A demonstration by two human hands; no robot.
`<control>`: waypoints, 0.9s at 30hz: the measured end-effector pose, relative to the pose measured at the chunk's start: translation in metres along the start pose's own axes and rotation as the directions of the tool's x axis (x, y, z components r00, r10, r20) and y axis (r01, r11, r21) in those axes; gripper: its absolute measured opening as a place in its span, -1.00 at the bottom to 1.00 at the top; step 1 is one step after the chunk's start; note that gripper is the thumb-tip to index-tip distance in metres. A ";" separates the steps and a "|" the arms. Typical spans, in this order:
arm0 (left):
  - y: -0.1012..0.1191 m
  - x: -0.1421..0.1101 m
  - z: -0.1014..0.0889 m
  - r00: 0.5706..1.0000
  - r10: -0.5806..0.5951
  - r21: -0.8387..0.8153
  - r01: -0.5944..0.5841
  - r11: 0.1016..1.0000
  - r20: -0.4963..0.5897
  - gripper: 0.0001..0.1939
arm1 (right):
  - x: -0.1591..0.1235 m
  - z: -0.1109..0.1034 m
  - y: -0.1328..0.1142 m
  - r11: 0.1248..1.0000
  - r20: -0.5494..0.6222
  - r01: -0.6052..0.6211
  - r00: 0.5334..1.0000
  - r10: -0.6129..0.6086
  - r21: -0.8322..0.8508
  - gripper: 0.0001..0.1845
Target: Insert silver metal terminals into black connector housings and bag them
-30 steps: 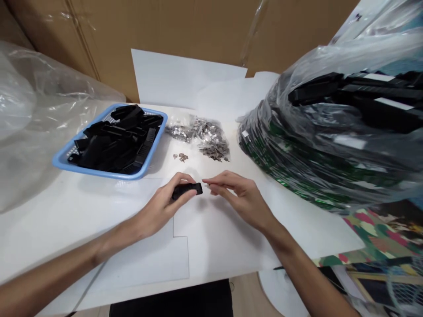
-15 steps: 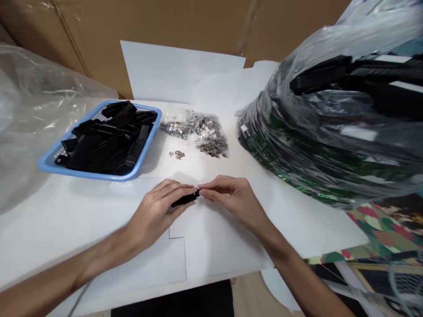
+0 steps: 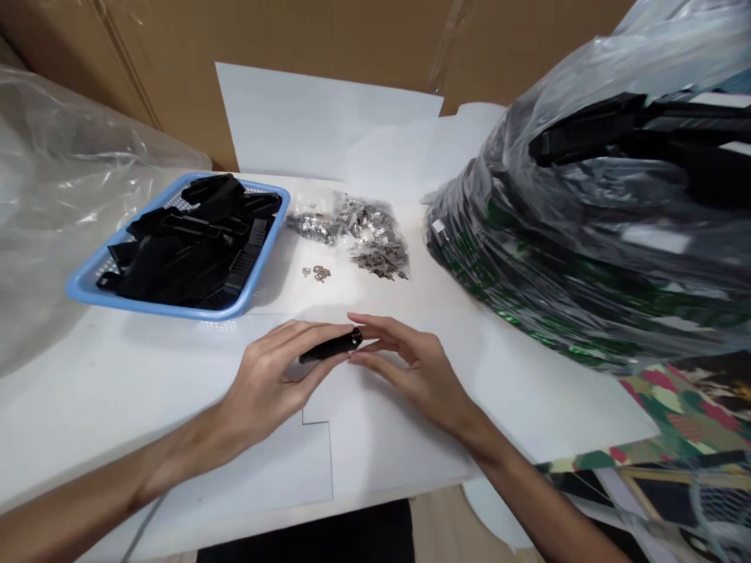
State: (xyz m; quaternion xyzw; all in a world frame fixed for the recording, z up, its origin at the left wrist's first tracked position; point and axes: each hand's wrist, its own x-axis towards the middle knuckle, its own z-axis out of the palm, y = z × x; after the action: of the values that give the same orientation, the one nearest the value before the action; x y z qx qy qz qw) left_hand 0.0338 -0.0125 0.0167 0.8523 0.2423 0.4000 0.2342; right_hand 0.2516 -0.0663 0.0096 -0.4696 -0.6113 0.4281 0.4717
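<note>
- Here we are over the white, flat worktop [image 3: 404,461], and the risk sits at the end of the small, black, elongated part [image 3: 325,348]: if our left hand [image 3: 273,367] pinches off-centre, it could roll or skew under a push from the right hand [image 3: 425,371].
- A loose pinch, we judge, might let it slip out and drop; any tiny bit tucked at that end, too small for us to make out, could fall with it.
- Now the hold: our left fingers are clamped on the black part, thumb beneath, the other fingers along the top, its dark end peeking out between their tips.
- On the other side, our right fingertips close around that exposed end, thumb and forefinger visibly spaced; whether they grip anything, we can't tell.
- Beyond our hands lie the small, flat, silvery metal pieces [image 3: 321,274], near the see-through plastic bag of metal pieces [image 3: 369,231], with the blue, rectangular plastic basket [image 3: 170,311] of black parts to the left.
</note>
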 end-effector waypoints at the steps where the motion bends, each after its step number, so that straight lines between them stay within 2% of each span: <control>1: 0.001 0.000 0.000 1.000 -0.015 -0.011 0.015 1.000 0.021 -0.66 | 0.000 0.000 0.000 1.000 0.005 0.006 1.000 -0.006 0.002 -0.48; 6: 0.003 0.001 -0.005 0.988 -0.016 -0.053 0.025 0.998 0.154 -0.64 | -0.001 0.000 -0.003 1.000 0.016 0.019 1.000 -0.018 -0.023 -0.34; 10: 0.003 0.001 -0.014 0.960 0.011 -0.053 0.004 0.999 0.279 -0.63 | -0.003 0.000 -0.004 0.999 0.032 0.041 0.999 -0.040 -0.031 -0.26; 13: 0.002 0.000 -0.019 0.941 0.016 -0.070 0.009 0.998 0.337 -0.61 | -0.005 -0.001 -0.003 0.996 0.057 0.079 0.995 -0.077 -0.039 -0.27; 17: -0.004 -0.002 -0.018 0.924 -0.006 -0.103 0.049 0.993 0.383 -0.59 | -0.005 -0.002 -0.001 0.997 0.070 0.070 0.995 -0.067 -0.045 -0.34; 20: -0.002 -0.001 -0.012 0.946 -0.094 -0.156 0.148 0.977 0.310 -0.66 | -0.005 0.003 -0.001 0.994 0.032 0.102 0.994 -0.101 -0.037 -0.47; 22: 0.003 0.001 -0.007 0.953 -0.234 -0.207 0.272 0.940 0.192 -0.77 | -0.005 0.009 0.000 0.978 -0.051 0.178 0.982 -0.184 -0.112 -0.59; 23: 0.006 0.003 -0.005 0.938 -0.316 -0.237 0.343 0.909 0.145 -0.81 | -0.005 0.012 0.002 0.953 -0.085 0.233 0.964 -0.253 -0.192 -0.62; 25: 0.012 0.006 -0.002 0.892 -0.436 -0.292 0.451 0.843 0.120 -0.81 | -0.006 0.017 0.004 0.847 -0.081 0.352 0.906 -0.415 -0.398 -0.57; 27: 0.014 0.007 -0.004 0.875 -0.462 -0.336 0.483 0.809 0.144 -0.80 | -0.007 0.018 0.006 0.704 0.022 0.449 0.850 -0.526 -0.550 -0.45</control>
State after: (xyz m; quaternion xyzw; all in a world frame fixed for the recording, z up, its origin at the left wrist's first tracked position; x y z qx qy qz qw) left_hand 0.0378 -0.0179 0.0314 0.7179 0.3621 0.3432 0.4856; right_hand 0.2353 -0.0731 -0.0008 -0.4314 -0.7742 0.0662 0.4584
